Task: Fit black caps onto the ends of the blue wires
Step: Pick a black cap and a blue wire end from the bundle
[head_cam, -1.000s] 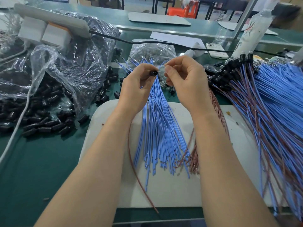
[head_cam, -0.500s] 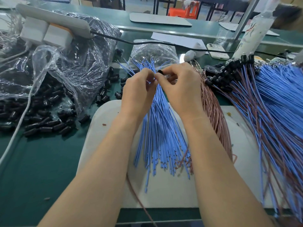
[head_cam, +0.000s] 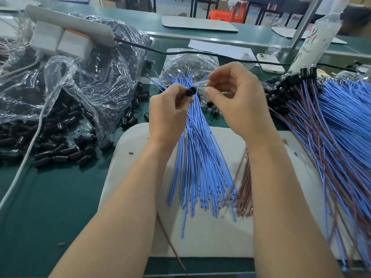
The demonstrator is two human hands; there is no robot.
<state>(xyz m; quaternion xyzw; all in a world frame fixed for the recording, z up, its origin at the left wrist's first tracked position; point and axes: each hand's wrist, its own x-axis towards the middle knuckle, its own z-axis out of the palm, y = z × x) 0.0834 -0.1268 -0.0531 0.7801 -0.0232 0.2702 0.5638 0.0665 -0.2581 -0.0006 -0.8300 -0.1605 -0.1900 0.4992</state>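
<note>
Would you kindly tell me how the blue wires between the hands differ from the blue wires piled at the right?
The middle bundle has no caps on its far ends; the right pile already carries black caps there. The middle bundle is smaller and fans out on the white mat; the right pile is far larger and denser. Both are thin blue wires lying with brown wires.

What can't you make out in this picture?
Head view:
- Tip of the wire pinched by the right hand: hidden by its fingers.
- Whether the cap in the left hand is seated on a wire: too small.
- Contents of the small bag: blurred by crinkled plastic.
- The capped wires: cut off by the right edge.
</note>
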